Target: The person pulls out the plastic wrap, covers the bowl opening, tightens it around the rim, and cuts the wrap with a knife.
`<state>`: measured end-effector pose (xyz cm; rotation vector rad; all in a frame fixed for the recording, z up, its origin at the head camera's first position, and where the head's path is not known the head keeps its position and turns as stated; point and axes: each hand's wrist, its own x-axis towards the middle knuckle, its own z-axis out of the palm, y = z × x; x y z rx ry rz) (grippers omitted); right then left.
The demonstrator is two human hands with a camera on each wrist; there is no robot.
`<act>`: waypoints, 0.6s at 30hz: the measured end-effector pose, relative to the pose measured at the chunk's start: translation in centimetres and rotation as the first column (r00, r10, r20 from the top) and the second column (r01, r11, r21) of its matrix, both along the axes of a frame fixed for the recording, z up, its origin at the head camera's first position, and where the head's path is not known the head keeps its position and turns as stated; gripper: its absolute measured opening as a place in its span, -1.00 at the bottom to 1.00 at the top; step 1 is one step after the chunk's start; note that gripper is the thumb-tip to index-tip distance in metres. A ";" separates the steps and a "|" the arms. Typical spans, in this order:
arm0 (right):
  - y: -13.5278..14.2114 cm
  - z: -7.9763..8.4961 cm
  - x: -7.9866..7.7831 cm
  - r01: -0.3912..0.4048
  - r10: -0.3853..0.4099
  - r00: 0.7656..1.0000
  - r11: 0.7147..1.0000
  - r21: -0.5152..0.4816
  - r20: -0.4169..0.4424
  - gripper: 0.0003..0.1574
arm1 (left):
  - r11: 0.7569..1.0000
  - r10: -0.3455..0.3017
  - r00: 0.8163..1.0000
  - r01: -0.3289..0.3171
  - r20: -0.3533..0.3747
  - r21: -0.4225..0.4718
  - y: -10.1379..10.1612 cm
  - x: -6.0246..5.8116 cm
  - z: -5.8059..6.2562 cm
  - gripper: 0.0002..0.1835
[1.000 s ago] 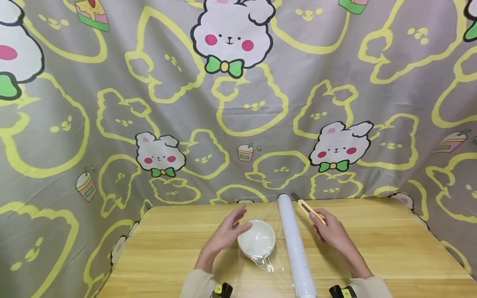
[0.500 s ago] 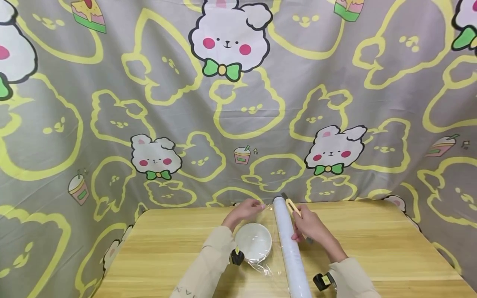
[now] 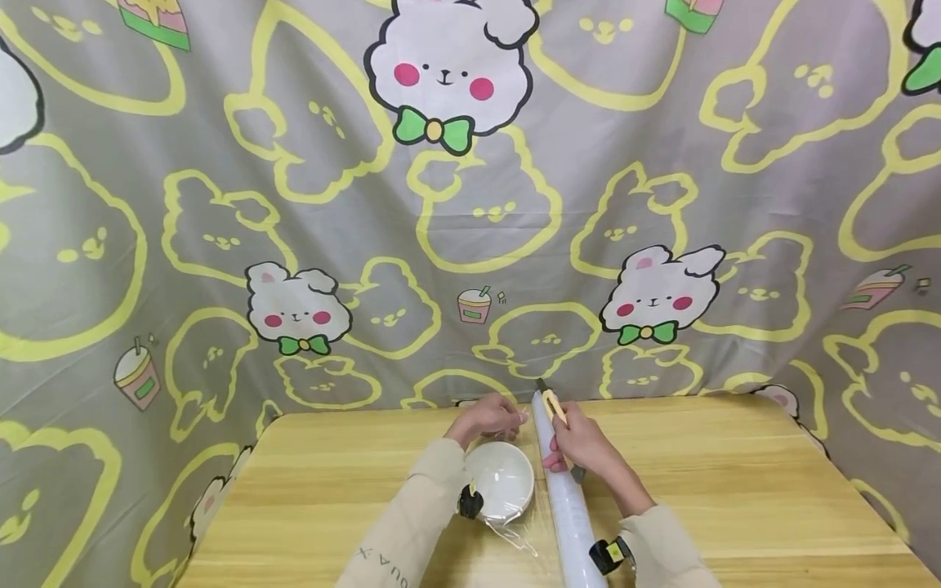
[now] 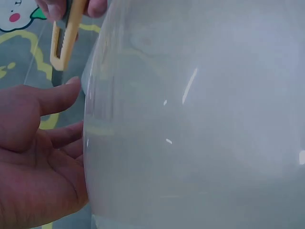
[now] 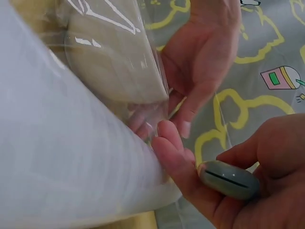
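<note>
Since half a second ago the right hand (image 3: pixel 584 441) has brought the yellow cutter (image 3: pixel 553 403) leftward over the far end of the film roll (image 3: pixel 573 523), while the left hand (image 3: pixel 492 416) remains beyond the white bowl (image 3: pixel 503 478). Nearest, the roll lies lengthwise on the wooden table (image 3: pixel 735 490); it should be kept from rolling, since clear film (image 3: pixel 546 523) runs from it across the bowl. The bowl sits just left of the roll, under that film, a crumpled tail trailing on its near side; a cut close to the roll would probably leave enough to cover the rim. Farther on, the left hand is at the film's far edge, but whether it pinches it I cannot tell; a firm hold there would keep the sheet taut. The right hand grips the cutter, best drawn smoothly, fingers clear of its path. The blade points toward the patterned curtain (image 3: pixel 772 180) behind, which it ought not to snag.
</note>
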<state>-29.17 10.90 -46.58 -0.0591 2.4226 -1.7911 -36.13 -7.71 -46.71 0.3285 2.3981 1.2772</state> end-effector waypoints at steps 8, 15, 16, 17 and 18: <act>0.5 0.7 -0.3 0.008 -0.007 1.000 0.997 0.083 -0.008 -0.58 | 0.998 0.059 0.998 -0.059 -0.011 0.029 0.5 -0.2 0.1 -0.76; -0.6 0.5 -0.5 -0.017 0.020 1.000 0.990 0.143 -0.020 -0.61 | 0.994 0.102 0.994 -0.101 -0.041 0.026 0.7 -0.4 -0.4 -0.64; -0.7 0.5 -0.5 -0.015 0.019 1.000 0.988 0.156 -0.023 -0.62 | 0.994 0.105 0.994 -0.104 -0.041 0.038 0.7 -0.4 -0.4 -0.65; -0.8 0.5 -0.5 -0.011 0.015 1.000 0.986 0.167 -0.024 -0.62 | 0.993 0.107 0.993 -0.105 -0.040 0.055 0.8 -0.4 -0.5 -0.66; -0.8 0.5 -0.5 -0.008 0.013 1.000 0.984 0.179 -0.025 -0.63 | 0.992 0.108 0.994 -0.105 -0.031 0.074 0.9 -0.4 -0.6 -0.67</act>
